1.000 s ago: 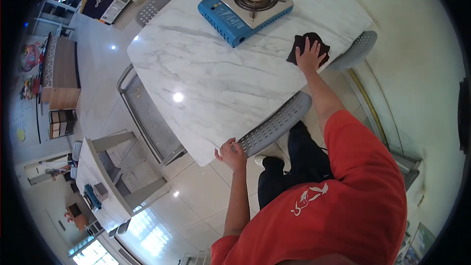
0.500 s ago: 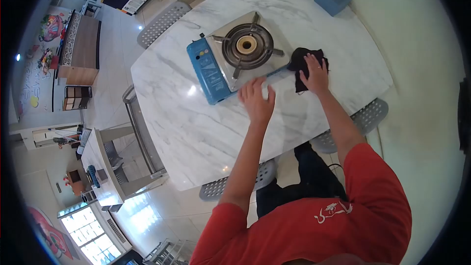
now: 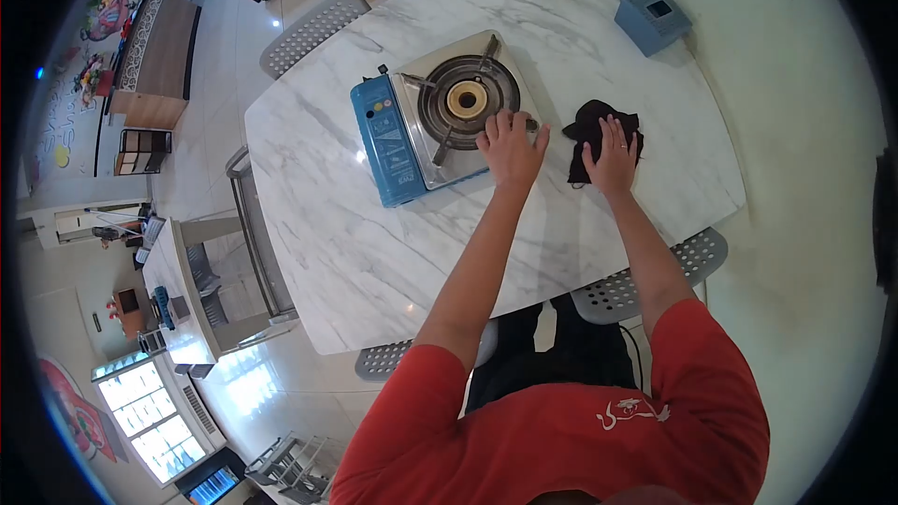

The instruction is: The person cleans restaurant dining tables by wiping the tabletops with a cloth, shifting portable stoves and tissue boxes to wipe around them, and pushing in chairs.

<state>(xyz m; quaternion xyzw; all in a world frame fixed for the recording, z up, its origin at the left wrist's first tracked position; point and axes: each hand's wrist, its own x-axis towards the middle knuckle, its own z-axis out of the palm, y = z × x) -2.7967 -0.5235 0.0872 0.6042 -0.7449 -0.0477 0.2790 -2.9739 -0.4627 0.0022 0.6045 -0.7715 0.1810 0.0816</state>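
A portable gas stove (image 3: 468,161) with a blue control panel and a round black burner stands on the marble-patterned table (image 3: 341,271). My left hand (image 3: 513,154) reaches over the stove's near right corner, fingers spread, its fingertips at a prong of the pan support (image 3: 442,151). To the right of the stove lies a crumpled black cloth (image 3: 589,122). Flat on top of that cloth rests my right hand (image 3: 613,164), fingers stretched out, covering part of it.
A blue-grey box (image 3: 650,23) with a dark opening sits near the table's far right edge. Grey perforated chairs (image 3: 313,33) surround the table, one (image 3: 655,276) close by my right forearm. Another table (image 3: 168,266) stands farther off to the left.
My left hand has moved from the stove's front edge to its right corner beside the burner. The right hand stays on the cloth. The whole view has shifted slightly.
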